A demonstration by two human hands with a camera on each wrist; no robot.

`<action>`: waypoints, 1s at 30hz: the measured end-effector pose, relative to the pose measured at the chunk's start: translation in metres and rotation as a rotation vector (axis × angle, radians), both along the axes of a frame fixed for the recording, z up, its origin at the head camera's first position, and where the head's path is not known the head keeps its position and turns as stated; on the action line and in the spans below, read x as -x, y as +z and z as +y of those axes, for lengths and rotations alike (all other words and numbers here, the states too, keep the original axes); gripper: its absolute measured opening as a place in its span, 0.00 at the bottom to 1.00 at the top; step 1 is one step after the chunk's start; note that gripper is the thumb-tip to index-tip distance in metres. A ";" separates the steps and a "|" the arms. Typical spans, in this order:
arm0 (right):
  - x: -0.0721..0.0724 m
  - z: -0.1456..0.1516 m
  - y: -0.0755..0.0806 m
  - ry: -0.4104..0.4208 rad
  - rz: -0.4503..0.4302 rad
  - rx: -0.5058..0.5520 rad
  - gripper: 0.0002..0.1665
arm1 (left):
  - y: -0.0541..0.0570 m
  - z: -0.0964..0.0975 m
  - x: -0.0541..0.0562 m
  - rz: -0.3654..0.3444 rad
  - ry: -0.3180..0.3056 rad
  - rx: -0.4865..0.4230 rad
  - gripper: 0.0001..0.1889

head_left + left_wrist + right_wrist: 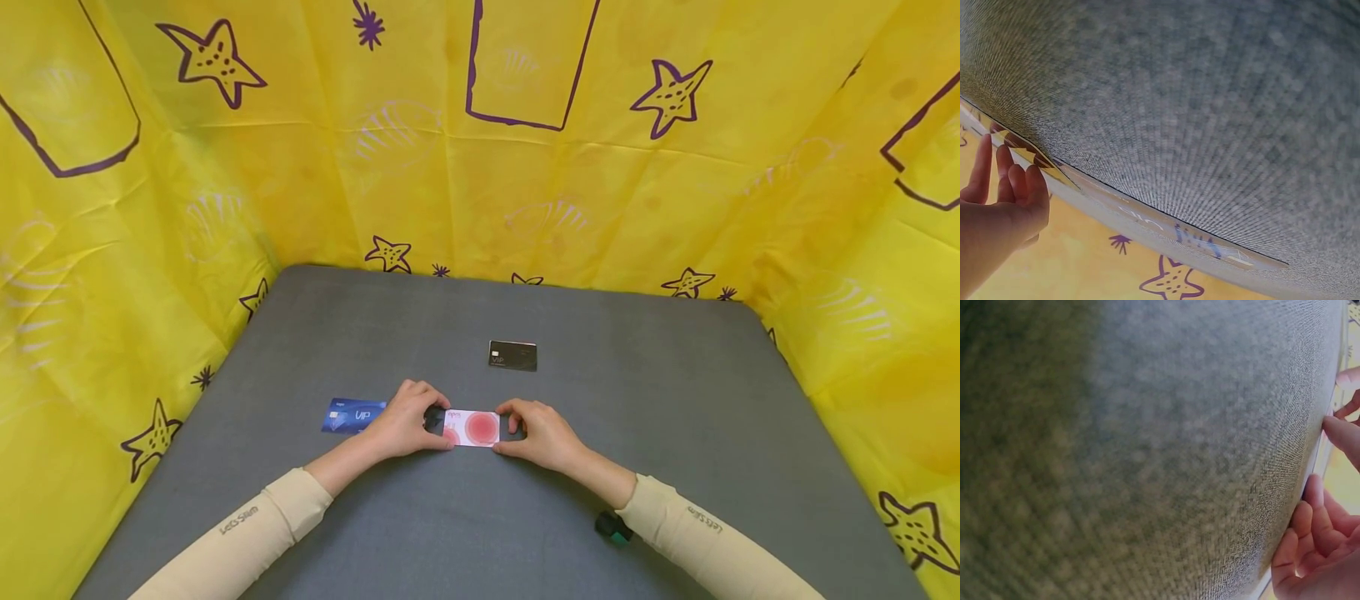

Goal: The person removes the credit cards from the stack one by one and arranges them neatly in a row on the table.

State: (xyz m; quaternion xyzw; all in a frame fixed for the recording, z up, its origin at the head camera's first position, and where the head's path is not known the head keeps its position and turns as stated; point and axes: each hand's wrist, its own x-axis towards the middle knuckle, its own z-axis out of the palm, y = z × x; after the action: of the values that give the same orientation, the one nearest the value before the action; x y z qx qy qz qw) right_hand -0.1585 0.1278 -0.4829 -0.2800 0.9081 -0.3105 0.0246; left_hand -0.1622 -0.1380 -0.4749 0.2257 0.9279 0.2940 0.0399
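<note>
A white card with pink circles (pixel 482 427) lies between the two hands, low over the grey table. My left hand (pixel 408 421) pinches its left end, the index finger at the far edge and the thumb at the near edge. The right hand (pixel 546 433) holds the right end the same way. Dark patches show beside both ends of the card; whether they are shadow or another thing I cannot tell. A blue VIP card (pixel 352 415) lies left of the left hand, which covers its right end. In the left wrist view that blue card (pixel 1172 231) appears at a steep slant.
A black VIP card (pixel 513 356) lies farther back on the grey table (pixel 637 375). Yellow cloth with purple starfish (pixel 555 167) hangs around the back and sides. A small black and green object (pixel 613 527) shows beneath the right forearm.
</note>
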 end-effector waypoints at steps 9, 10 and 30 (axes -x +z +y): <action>0.002 0.001 0.000 0.003 0.004 0.000 0.27 | 0.002 0.002 0.000 0.016 0.010 -0.001 0.25; 0.002 0.001 0.000 0.001 0.003 0.000 0.27 | 0.003 0.003 0.000 0.016 0.011 0.000 0.25; -0.001 0.002 0.000 0.006 -0.001 0.025 0.27 | 0.001 0.005 -0.001 0.028 -0.012 -0.003 0.25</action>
State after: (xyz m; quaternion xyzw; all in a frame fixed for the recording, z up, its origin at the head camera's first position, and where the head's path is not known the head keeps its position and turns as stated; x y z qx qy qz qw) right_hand -0.1577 0.1300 -0.4833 -0.2829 0.9031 -0.3221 0.0226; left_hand -0.1611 -0.1326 -0.4739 0.2352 0.9266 0.2921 0.0283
